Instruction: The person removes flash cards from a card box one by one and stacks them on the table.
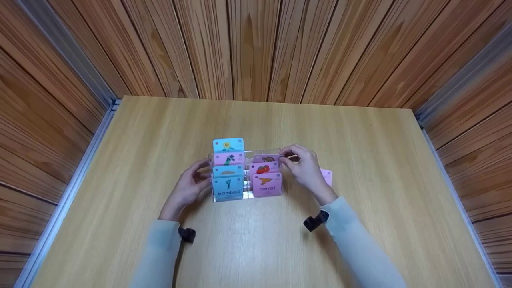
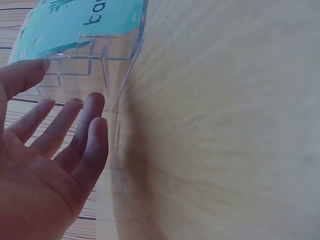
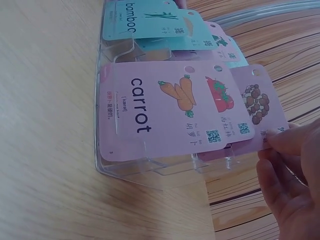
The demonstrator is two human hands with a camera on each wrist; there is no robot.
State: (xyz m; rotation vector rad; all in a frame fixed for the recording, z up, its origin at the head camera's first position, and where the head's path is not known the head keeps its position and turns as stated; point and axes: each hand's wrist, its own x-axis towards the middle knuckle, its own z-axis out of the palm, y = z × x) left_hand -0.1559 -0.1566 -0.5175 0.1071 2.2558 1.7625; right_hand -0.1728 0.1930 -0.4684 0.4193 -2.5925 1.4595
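Note:
A clear stepped card holder (image 1: 248, 194) stands mid-table, bearing two columns of picture cards. In the left column are the blue bamboo card (image 1: 228, 189), another blue card, a pink card and a sunflower card (image 1: 228, 145) at the back. The right column has the carrot card (image 3: 165, 110), a tomato card (image 3: 220, 95) and a pink card with brown round shapes (image 3: 256, 102). My right hand (image 1: 302, 164) pinches that rear pink card at its outer edge. Beside the holder's left side, my left hand (image 1: 188, 186) has its thumb at the edge, fingers loosely spread.
Another pink card (image 1: 327, 176) lies on the table to the right, partly hidden by my right wrist. The wooden table (image 1: 248, 256) extends around the holder. Wood-panelled walls (image 1: 252, 48) rise behind and at both sides.

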